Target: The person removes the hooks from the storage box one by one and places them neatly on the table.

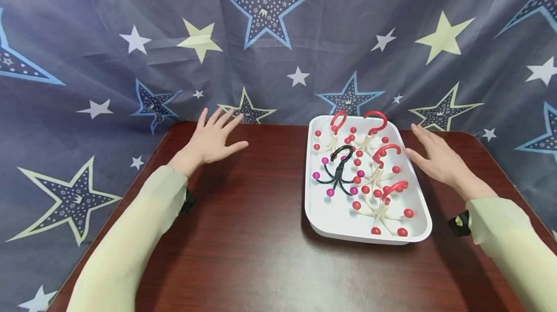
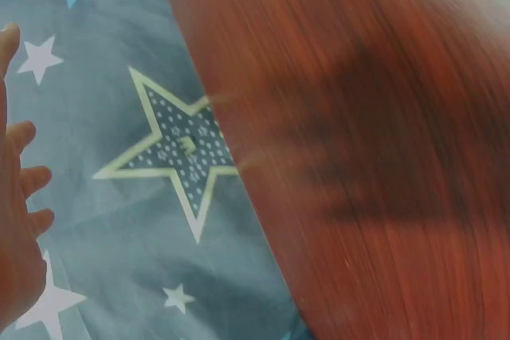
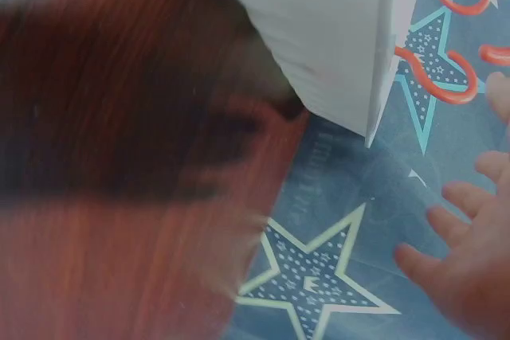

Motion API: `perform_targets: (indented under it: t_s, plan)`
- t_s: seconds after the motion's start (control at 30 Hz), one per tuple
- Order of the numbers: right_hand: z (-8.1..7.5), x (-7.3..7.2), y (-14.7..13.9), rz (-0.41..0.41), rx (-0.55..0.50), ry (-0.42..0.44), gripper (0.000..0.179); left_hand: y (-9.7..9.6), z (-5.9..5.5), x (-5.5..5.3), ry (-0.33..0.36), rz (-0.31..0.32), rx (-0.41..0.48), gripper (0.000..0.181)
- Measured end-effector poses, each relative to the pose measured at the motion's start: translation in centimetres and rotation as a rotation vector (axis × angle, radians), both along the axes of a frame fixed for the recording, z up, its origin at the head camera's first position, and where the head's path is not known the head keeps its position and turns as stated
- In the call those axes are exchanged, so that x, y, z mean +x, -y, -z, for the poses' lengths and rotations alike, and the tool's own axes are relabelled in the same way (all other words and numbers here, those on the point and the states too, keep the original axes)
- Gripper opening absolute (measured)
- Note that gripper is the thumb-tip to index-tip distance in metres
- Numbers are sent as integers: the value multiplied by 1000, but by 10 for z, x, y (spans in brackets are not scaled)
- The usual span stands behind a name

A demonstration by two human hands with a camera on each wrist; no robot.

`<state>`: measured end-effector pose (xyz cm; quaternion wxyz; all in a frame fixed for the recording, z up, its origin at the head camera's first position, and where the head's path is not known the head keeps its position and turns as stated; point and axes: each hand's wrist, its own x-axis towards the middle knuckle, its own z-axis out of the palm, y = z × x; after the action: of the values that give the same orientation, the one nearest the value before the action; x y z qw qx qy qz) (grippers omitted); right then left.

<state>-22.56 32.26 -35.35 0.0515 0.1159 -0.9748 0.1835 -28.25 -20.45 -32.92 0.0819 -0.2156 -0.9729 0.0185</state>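
Perhaps, with the fingers of left hand and right hand extended, holding nothing, a sideways brush by the right could jolt the adjacent tray, tangling its crowded hooks.

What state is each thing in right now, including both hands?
Left hand, fingers spread, holding nothing.
Right hand, fingers extended, holding nothing.
White tray, upright on the table, uncovered.
Black hook, standing in the tray, prongs spread.
Four red-topped hooks, standing, prongs spread.
Starry cloth, hanging.
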Motion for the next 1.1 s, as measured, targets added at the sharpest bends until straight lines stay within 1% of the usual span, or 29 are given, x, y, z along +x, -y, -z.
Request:
perform_targets:
  t_s: [0.1, 0.2, 0.3, 0.4, 0.5, 0.7, 0.77, 0.83, 0.93, 1.1]
  plan:
    - [3, 1, 1, 11, -114, 104, 76, -13, 0, -3, -11, 23, 29, 80]
    - [8, 2, 2, 29, -204, 206, 79, -29, 3, -3, -4, 39, 86, 77]
    - [14, 3, 0, 40, -273, 279, 80, -47, 6, -1, 8, 63, 143, 75]
    - [19, 2, -1, 31, -334, 321, 79, -66, 9, 1, 17, 92, 185, 73]
    - [26, 2, -2, 4, -397, 356, 77, -82, 11, 3, 4, 120, 220, 71]
    - [37, 3, -4, -17, -415, 414, 76, -110, 13, 8, -40, 181, 320, 62]
    - [40, 2, -4, -27, -458, 429, 76, -119, 14, 10, -38, 196, 356, 60]
    - [43, 1, -5, -38, -509, 439, 76, -128, 14, 11, -18, 211, 402, 59]
    - [46, 1, -6, -43, -572, 456, 76, -142, 15, 11, 29, 223, 469, 58]
    - [49, 4, -7, -13, -691, 520, 79, -164, 16, 12, 109, 262, 554, 55]
